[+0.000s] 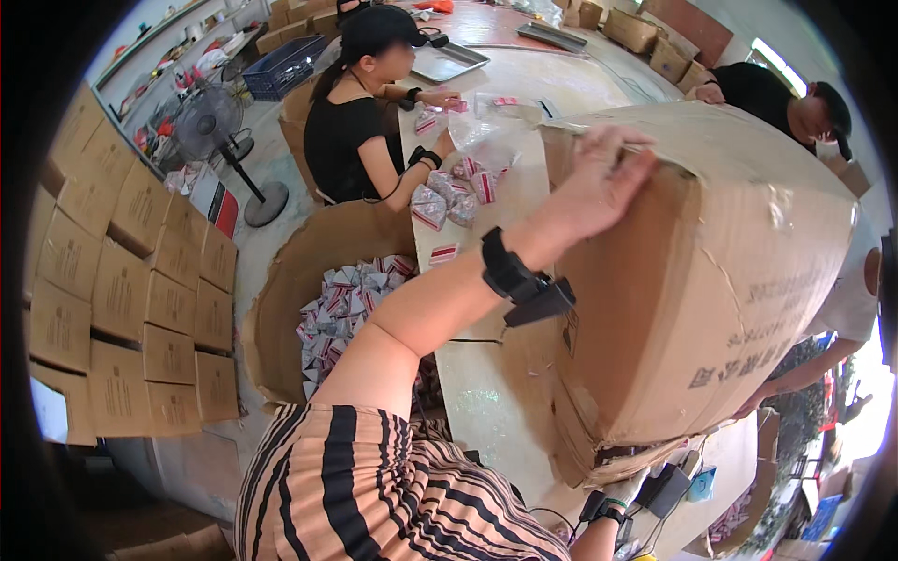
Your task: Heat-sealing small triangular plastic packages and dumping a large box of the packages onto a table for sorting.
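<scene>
A packing workshop: stacked cardboard cartons fill the wall at nine o'clock, a long worktable runs toward twelve with small sachets heaped on it, and seated workers sort them near a floor fan.

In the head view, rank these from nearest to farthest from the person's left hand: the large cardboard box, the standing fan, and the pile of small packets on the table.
1. Large cardboard box: under the left hand, touching it.
2. Pile of small packets: on the table, just left of the hand.
3. Standing fan: far left, on the floor.
</scene>
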{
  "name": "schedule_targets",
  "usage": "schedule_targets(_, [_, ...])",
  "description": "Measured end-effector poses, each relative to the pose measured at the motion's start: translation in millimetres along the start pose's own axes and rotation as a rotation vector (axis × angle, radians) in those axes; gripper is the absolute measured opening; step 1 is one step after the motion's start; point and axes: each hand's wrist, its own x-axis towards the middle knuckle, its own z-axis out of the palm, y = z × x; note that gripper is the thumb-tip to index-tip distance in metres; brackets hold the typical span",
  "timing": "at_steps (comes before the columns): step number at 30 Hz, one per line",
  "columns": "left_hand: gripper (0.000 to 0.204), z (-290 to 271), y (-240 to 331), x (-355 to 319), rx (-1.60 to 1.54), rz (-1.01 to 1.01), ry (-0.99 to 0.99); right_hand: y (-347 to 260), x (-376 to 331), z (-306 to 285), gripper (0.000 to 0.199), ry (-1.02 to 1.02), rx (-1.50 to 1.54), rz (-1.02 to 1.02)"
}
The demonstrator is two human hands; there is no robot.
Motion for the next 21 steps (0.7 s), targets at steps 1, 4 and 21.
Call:
schedule_targets(1, [0.051, 6, 8, -6, 0.060, 0.003, -0.010, -2, -2, 1, 0.068, 0.056, -0.015, 0.000])
schedule_targets(4, [0.054, 20, 39, -22, 0.147, -0.012, -0.008, -4, -15, 26, 0.073, 0.186, -0.074, -0.028])
schedule_targets(21, [0.080, 118, 134, -18, 0.288, 0.172, -0.050, -11, 68, -55, 0.032, 0.216, 0.016, -0.346])
